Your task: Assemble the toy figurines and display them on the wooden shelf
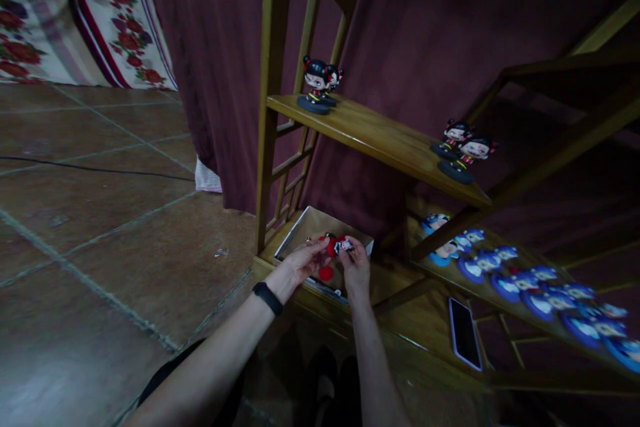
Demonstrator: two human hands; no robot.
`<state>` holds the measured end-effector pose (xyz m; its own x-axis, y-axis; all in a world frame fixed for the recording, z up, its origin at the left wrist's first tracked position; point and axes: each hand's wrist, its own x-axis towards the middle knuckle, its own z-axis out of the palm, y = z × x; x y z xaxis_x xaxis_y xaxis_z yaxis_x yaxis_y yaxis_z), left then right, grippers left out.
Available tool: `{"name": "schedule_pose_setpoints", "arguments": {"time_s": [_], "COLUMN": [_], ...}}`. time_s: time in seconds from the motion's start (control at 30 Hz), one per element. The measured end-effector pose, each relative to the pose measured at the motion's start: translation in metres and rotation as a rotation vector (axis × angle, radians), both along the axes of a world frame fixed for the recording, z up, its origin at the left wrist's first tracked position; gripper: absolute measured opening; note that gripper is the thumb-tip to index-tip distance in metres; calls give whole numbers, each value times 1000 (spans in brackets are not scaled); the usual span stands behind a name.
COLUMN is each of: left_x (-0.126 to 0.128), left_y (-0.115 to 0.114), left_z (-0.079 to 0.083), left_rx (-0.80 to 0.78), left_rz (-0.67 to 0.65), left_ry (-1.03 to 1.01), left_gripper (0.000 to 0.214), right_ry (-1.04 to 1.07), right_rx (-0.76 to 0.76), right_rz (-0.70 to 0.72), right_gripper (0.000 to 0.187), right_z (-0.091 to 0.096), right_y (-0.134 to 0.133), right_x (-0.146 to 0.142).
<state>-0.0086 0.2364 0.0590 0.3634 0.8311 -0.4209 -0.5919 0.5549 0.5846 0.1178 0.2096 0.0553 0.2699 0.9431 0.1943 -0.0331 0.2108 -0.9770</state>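
Both my hands meet over an open cardboard box (pixel 313 221) on the bottom shelf. My left hand (pixel 303 262), with a black wristband, and my right hand (pixel 354 265) are pinched together on a small red and black figurine (pixel 338 245). A round red base piece (pixel 326 273) shows just under my left hand's fingers; whether it is attached to the figurine I cannot tell.
Two pairs of black-haired figurines (pixel 317 83) (pixel 463 150) stand on the upper wooden shelf (pixel 380 137). A lower sloped shelf holds a row of several blue figurines (pixel 525 283). A phone (pixel 463 332) lies on the bottom board. Dark red curtain hangs behind; tiled floor stretches to the left.
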Motion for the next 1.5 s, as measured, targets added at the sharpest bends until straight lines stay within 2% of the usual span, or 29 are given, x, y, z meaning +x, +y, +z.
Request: {"name": "schedule_pose_setpoints", "arguments": {"time_s": [0.13, 0.47, 0.8, 1.0, 1.13, 1.27, 1.5], "left_x": [2, 1, 0, -7, -11, -16, -22], "left_y": [0, -4, -2, -4, -6, -7, -6], "left_z": [-1, 1, -4, -3, -3, -4, -9], "left_rx": [-9, -18, 39, 142, 189, 185, 114], "left_rz": [0, -42, 67, 42, 27, 9, 31], "left_ry": [13, 81, 111, 136, 212, 228, 113], "left_gripper": [23, 29, 24, 20, 22, 23, 14], "right_ry": [-43, 6, -163, -295, -351, -398, -547], "right_rx": [12, -46, 3, -9, 1, 5, 33], "right_rz": [-8, -31, 35, 17, 68, 120, 108], "right_gripper": [35, 39, 32, 32, 29, 25, 22], "right_z": [-1, -11, -8, -9, -7, -4, 3], "right_y": [-1, 2, 4, 4, 2, 0, -8], "right_x": [1, 1, 0, 0, 3, 3, 1]}}
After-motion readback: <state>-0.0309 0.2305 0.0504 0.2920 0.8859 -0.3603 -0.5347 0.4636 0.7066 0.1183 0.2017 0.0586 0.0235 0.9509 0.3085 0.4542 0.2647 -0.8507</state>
